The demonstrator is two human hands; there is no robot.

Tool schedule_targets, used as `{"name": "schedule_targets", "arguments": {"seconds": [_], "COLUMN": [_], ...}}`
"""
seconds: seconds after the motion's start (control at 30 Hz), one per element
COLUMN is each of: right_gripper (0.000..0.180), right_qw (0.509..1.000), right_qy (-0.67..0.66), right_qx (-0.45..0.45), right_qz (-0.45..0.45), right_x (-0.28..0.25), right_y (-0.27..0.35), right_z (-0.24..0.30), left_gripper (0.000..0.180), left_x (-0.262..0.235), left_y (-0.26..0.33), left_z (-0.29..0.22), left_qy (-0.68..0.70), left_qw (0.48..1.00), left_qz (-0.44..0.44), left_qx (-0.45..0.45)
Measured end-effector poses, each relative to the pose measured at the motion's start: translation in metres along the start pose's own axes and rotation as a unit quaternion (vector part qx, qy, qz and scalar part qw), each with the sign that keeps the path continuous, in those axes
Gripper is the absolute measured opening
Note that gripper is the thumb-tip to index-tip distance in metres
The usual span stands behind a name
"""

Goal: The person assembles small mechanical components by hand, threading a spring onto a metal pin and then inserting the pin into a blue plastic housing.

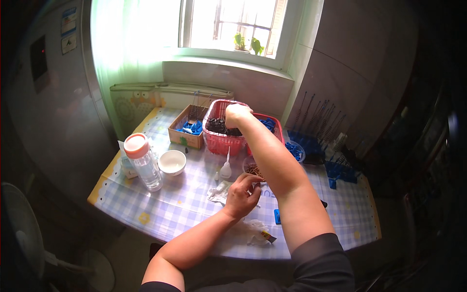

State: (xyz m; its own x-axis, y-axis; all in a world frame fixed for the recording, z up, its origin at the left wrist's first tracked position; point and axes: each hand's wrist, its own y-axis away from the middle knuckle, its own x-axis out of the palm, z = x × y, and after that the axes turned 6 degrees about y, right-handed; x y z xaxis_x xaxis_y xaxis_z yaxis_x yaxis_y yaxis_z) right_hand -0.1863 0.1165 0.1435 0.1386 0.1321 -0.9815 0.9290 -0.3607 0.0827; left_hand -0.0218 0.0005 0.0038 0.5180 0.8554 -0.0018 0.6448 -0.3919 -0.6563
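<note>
Two bare hands in frame. Right hand at upper centre, reaching down into black parts in the pink basket; fingertips out of sight, can't tell if grasping or loose. Left hand at centre, thumb and fingers drawn together at a tub of brown pins; can't tell if gripping a pin.

Counts:
- Black parts, pins: heaped, uncountable.
- One red basket, upper centre, blue parts inside, partly behind right forearm.
- One wooden box, left of pink basket, blue pieces inside.
- One clear dish of blue parts, right of centre, left side blocked by forearm.
- One white bowl and one bottle, pink lid, left of centre.
- One squeeze bulb, centre, nozzle up.
- One tissue, beside left hand.
- One plastic scrap plus one small tube, lower centre.
- One blue block, lower centre.

Wire rods at right: several, overlapping, no firm count. One fan, lower left, cut off and dim. Window at top, blown out. Far right of frame too dark to read.
</note>
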Motion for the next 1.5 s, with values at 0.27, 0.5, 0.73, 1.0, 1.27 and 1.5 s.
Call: {"name": "schedule_targets", "arguments": {"seconds": [0.27, 0.5, 0.73, 1.0, 1.27, 1.5], "right_gripper": [0.043, 0.042, 0.012, 0.012, 0.014, 0.014], "right_qw": [0.998, 0.963, 0.649, 0.435, 0.405, 0.478], "right_qy": [-0.043, -0.229, -0.745, -0.883, -0.909, -0.873], "right_qx": [0.012, 0.013, -0.153, -0.175, -0.091, -0.083], "right_qz": [-0.039, -0.142, -0.013, -0.018, -0.042, -0.054], "right_x": [0.003, -0.013, 0.025, 0.113, 0.151, 0.155], "right_y": [-0.013, -0.007, 0.073, 0.183, 0.224, 0.244], "right_z": [-0.010, -0.042, -0.100, -0.100, -0.092, -0.094], "left_gripper": [0.016, 0.016, 0.010, 0.014, 0.018, 0.018], "left_x": [0.000, -0.001, 0.000, 0.002, 0.003, 0.002], "left_y": [0.000, 0.000, -0.002, 0.003, 0.009, 0.011], "left_z": [0.000, 0.003, 0.001, -0.018, -0.019, -0.020], "left_qy": [-0.008, -0.017, -0.012, 0.178, 0.246, 0.255], "left_qw": [1.000, 1.000, 1.000, 0.970, 0.914, 0.895], "left_qz": [0.008, 0.012, -0.020, 0.092, 0.207, 0.227], "left_qx": [0.001, -0.015, -0.006, -0.138, -0.248, -0.286]}}
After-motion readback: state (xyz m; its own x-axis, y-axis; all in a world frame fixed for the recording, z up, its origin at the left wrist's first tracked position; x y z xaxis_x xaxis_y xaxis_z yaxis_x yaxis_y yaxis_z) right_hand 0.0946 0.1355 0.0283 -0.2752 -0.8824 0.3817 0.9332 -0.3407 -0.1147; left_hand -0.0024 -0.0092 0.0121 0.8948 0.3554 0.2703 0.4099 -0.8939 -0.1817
